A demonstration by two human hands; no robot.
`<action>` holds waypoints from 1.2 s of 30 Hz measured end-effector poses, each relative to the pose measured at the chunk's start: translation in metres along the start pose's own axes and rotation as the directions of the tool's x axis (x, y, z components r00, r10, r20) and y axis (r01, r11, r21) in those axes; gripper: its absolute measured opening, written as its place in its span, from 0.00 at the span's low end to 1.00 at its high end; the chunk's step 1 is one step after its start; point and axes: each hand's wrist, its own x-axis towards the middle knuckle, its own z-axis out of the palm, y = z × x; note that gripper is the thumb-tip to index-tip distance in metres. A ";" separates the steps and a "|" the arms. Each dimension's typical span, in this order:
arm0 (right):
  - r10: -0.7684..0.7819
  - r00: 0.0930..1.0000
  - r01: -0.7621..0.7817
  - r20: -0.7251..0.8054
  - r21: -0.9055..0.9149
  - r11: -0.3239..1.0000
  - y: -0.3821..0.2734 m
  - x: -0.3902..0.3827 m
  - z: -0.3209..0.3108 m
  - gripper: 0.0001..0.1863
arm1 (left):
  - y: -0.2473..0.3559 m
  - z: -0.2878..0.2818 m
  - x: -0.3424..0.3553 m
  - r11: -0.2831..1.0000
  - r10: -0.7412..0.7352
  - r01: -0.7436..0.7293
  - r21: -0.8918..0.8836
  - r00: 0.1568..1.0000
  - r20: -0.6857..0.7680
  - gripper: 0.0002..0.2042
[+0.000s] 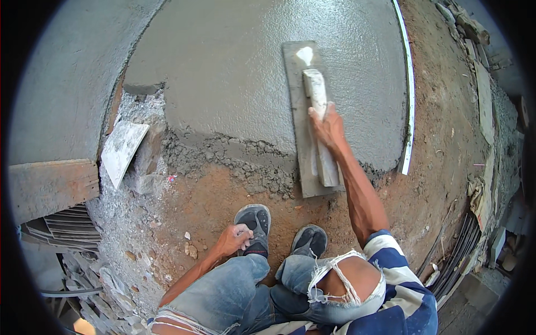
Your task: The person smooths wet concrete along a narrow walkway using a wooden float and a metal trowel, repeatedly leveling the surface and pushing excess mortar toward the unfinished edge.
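My right hand (328, 127) is wrapped round the pale handle of a long rectangular hand float (302, 131). Its flat blade lies on wet grey concrete (229, 72), the near end reaching over the crumbly front edge. A whitish patch marks the float's far end. Lower down, my left hand (239, 237) hangs beside my left shoe with the fingers curled in; nothing shows in it. Along the slab's near side runs a rough band of loose mortar (234, 159).
A thin white edging strip (410, 84) bounds the slab on the right. At left are a broken white tile (123, 149) and a wooden board (53, 187) above stacked tiles (70, 228). Dark rods (458, 257) lie on the right. My shoes stand on brown soil (209, 195).
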 end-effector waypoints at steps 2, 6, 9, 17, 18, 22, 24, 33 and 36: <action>0.067 0.960 -0.077 0.272 0.029 0.997 -0.036 -0.027 0.030 0.26 | -0.003 -0.002 -0.003 1.000 -0.019 0.019 0.000 1.000 -0.012 0.12; -0.256 0.847 0.337 0.466 -0.097 0.937 -0.066 -0.086 0.068 0.30 | -0.001 -0.001 0.001 0.999 -0.043 0.043 -0.006 0.999 -0.015 0.13; -0.381 0.795 0.491 0.472 -0.132 0.861 -0.065 -0.083 0.078 0.32 | -0.001 -0.002 0.004 0.999 -0.045 0.045 0.001 0.999 -0.014 0.13; -0.204 0.918 0.284 0.340 -0.203 0.937 -0.071 0.016 0.037 0.27 | -0.019 -0.008 0.005 0.989 -0.066 0.062 -0.134 0.997 -0.027 0.13; -0.121 0.939 0.190 0.322 -0.193 0.963 -0.065 0.029 0.028 0.26 | -0.018 -0.008 0.005 0.989 -0.067 0.063 -0.134 0.997 -0.024 0.13; -0.185 0.978 0.205 0.097 -0.277 0.939 -0.032 0.062 -0.007 0.27 | -0.017 -0.012 0.010 0.987 -0.070 0.070 -0.147 0.998 0.000 0.13; -0.015 1.000 0.018 0.016 -0.234 0.972 -0.021 0.065 -0.031 0.28 | -0.016 -0.014 0.012 0.989 -0.061 0.064 -0.134 0.998 0.024 0.13; 0.249 0.920 -0.273 -0.302 -0.038 0.961 0.092 -0.008 -0.125 0.30 | -0.015 -0.016 0.023 0.991 -0.065 0.071 -0.115 0.996 0.055 0.15; 0.289 0.899 -0.326 -0.329 -0.065 0.943 0.112 -0.060 -0.133 0.28 | -0.006 -0.015 0.025 0.993 -0.085 0.090 -0.081 0.994 0.068 0.15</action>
